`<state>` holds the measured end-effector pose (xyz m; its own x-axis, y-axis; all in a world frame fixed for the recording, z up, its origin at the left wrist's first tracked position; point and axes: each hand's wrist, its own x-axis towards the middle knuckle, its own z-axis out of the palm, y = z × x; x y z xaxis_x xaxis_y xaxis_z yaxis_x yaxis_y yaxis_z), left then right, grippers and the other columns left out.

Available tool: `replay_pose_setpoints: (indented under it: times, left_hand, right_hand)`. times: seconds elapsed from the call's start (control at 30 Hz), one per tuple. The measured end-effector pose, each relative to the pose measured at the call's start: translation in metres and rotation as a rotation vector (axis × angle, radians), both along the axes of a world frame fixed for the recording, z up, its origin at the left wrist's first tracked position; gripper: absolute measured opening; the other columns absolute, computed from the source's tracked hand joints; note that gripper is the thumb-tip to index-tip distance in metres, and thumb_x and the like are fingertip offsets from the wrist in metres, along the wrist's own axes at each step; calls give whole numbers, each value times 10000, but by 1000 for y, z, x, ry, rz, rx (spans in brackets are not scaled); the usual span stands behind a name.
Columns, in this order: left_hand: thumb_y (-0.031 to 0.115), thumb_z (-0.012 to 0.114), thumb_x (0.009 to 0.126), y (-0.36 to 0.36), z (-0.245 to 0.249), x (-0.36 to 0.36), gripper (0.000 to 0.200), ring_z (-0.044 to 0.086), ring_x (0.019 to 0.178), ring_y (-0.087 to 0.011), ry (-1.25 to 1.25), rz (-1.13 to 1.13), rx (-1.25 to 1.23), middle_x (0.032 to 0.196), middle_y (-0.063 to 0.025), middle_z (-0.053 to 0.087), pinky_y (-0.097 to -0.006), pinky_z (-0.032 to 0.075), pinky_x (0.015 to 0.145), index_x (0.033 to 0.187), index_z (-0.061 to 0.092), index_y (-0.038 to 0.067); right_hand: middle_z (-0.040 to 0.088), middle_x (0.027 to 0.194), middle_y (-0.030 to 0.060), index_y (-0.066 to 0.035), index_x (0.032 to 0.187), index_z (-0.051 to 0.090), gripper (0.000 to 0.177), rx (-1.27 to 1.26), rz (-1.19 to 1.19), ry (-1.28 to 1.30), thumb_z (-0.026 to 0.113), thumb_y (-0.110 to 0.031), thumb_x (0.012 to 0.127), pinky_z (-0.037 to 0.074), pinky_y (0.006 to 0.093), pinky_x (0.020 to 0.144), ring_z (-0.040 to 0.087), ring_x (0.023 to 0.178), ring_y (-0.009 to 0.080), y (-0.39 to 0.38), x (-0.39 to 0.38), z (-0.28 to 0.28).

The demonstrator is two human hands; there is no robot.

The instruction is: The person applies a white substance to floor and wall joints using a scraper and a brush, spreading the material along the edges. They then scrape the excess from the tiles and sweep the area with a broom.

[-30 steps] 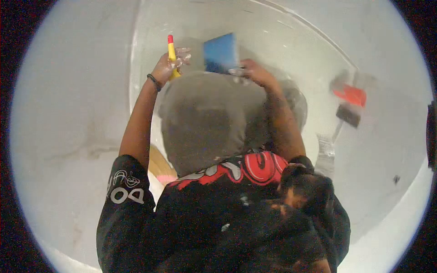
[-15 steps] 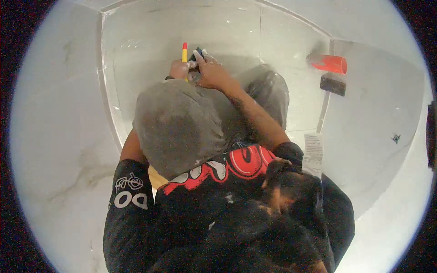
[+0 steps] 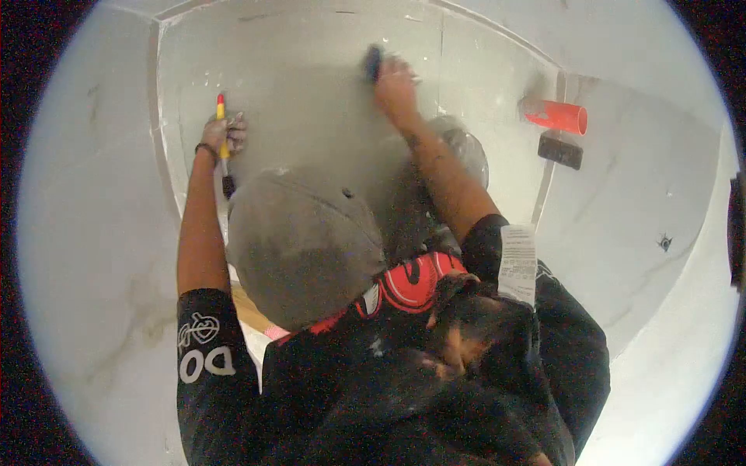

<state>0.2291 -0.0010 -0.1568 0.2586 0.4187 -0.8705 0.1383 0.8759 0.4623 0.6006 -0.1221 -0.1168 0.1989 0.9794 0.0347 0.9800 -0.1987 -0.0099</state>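
Note:
My left hand (image 3: 223,134), its fingers smeared white, is closed round a paintbrush (image 3: 221,110) over the left side of the grey floor panel (image 3: 303,101). The brush has a yellow handle with a red tip, and its black bristles point back toward my left knee. Farther forward, my right hand (image 3: 396,85) grips a small dark blue block (image 3: 374,62) against the panel. Motion blurs that block, and the fingers partly cover it.
An orange-red tube (image 3: 563,116) lies at the right edge of the panel, with a dark rectangular block (image 3: 559,151) beside it. Marble-patterned slabs (image 3: 101,194) flank both sides. A printed paper strip (image 3: 518,264) is by my right sleeve. My knees (image 3: 303,241) take up the middle.
My hands were together in front of my knees and are now apart. The left went left with the paintbrush; the right moved forward and right with the dark block.

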Motion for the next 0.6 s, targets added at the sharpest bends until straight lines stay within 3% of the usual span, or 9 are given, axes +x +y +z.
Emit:
replay_pose_setpoints:
  times: [0.1,0.13,0.2,0.23,0.3,0.4,0.5,0.53,0.6]
  left_hand:
    - [263,486,842,-3,-1,-11,243,555,595,-177,-70,-78,-20,787,-36,550,-410,501,493,1021,527,105]
    - [249,457,857,-6,5,-4,222,499,553,-141,30,-18,2,738,-11,512,-360,468,452,1010,530,106]
    - [235,427,872,-1,-8,-2,209,442,511,-106,100,47,22,688,14,474,-310,435,411,999,533,107]
    - [244,415,874,0,-19,-13,207,377,489,-90,-89,136,-79,661,32,436,-261,371,401,992,535,123]
    - [253,404,876,-8,-27,-14,206,313,467,-75,-273,234,-198,633,50,397,-212,308,392,986,537,140]
    - [252,381,879,-5,1,-5,205,276,470,-58,-169,252,-283,620,75,361,-198,224,396,953,549,162]
    - [286,428,865,-3,-9,-9,297,314,460,-82,-157,186,-226,647,41,397,-220,266,382,1091,530,122]
    - [286,428,865,-4,-8,-9,297,314,460,-82,-156,190,-231,647,41,397,-220,266,382,1091,530,122]
    - [272,445,860,-5,3,-3,268,323,451,-86,-40,136,-140,651,34,421,-221,272,372,1056,540,114]
  right_hand:
    - [506,1106,277,111,1117,450,407,-63,-217,-45,452,-132,791,388,438,905,513,998,388,18,38,-9]
    - [516,1081,285,126,1081,464,384,-126,-321,-75,447,-123,789,392,428,900,527,967,389,19,43,-12]
    - [495,1103,310,150,1129,432,422,-79,22,-235,433,-115,800,403,467,882,516,967,421,-6,-9,-5]
    - [468,1157,313,146,1166,408,440,-68,249,-274,423,-117,813,416,495,869,504,995,441,-20,-36,-1]
    - [449,1200,301,131,1175,409,434,-230,100,22,423,-119,820,453,487,832,496,1028,437,-30,-59,21]
    - [513,1113,252,104,1119,444,396,-154,-138,-229,487,-108,788,507,422,707,542,959,356,-13,14,-4]
    - [511,1085,242,83,1085,474,357,-228,-233,-111,494,-88,773,509,403,684,545,927,338,-7,-2,5]
    - [511,1085,242,83,1085,474,357,-233,-229,-111,494,-88,773,509,403,684,545,927,338,-18,-21,12]
    - [477,1166,235,49,1153,455,378,-239,115,-102,440,-150,832,497,448,745,521,987,363,-39,-63,20]
